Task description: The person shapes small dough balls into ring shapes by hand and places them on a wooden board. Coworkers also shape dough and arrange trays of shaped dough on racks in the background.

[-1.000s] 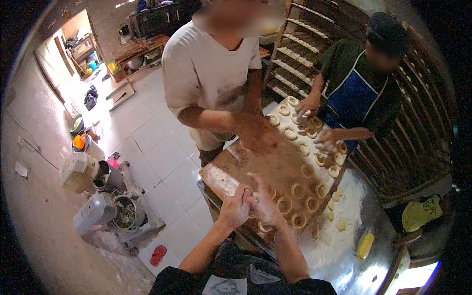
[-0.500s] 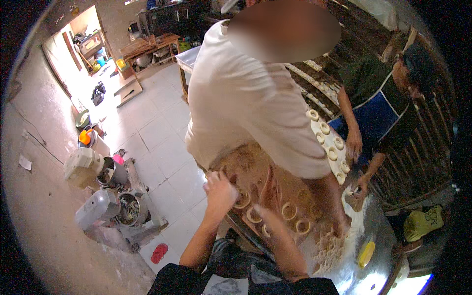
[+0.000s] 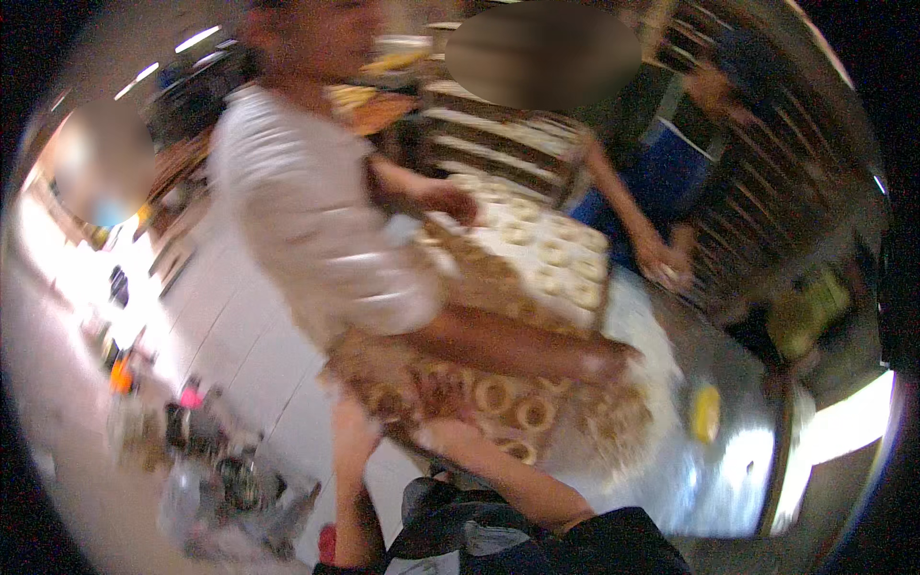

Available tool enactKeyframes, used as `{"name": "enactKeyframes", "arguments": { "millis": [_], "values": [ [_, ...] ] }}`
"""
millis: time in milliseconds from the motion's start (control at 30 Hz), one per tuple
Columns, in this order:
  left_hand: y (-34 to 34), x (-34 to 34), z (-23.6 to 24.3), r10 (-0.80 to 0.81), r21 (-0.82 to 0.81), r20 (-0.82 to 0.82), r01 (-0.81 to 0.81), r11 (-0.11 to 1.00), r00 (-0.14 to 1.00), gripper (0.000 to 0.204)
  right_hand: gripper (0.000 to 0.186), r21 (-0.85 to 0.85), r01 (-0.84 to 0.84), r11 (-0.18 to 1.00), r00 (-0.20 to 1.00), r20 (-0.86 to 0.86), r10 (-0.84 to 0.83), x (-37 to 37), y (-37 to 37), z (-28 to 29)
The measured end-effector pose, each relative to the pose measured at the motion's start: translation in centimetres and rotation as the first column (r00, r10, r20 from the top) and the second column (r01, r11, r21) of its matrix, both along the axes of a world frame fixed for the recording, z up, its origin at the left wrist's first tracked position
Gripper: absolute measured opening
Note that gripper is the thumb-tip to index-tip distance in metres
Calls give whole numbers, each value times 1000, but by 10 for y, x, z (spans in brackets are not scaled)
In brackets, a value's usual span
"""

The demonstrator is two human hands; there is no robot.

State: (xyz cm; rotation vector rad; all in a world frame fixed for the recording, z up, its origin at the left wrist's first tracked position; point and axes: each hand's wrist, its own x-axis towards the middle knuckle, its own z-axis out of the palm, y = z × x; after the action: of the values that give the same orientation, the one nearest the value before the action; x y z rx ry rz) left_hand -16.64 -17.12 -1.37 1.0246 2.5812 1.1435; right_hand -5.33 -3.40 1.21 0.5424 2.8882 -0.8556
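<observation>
Wooden board [image 3: 479, 287] with ring-shaped dough pieces [image 3: 495, 393] lies on floured metal table [image 3: 738, 383], in front of you. Your right hand [image 3: 443, 436] rests at board's near edge, touching it; grip too blurred, cannot tell. Your left hand [image 3: 353, 407] at board's near-left corner, partly hidden, state unclear. Person in white shirt [image 3: 307, 220] leans over board from left. Second person in blue apron [image 3: 661, 182] beyond board. Yellow scraper [image 3: 706, 412] right of board.
</observation>
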Motion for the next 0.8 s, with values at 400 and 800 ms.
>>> {"name": "enactKeyframes", "arguments": {
  "millis": [400,800],
  "values": [
    [127,154,57,-295,293,110,253,922,949,21,32,285,769,572,593,18,-805,295,165,-42],
    [213,298,20,-514,113,449,525,844,731,29,41,-829,333,449,659,-136,-739,344,172,-17]
  ]
}}
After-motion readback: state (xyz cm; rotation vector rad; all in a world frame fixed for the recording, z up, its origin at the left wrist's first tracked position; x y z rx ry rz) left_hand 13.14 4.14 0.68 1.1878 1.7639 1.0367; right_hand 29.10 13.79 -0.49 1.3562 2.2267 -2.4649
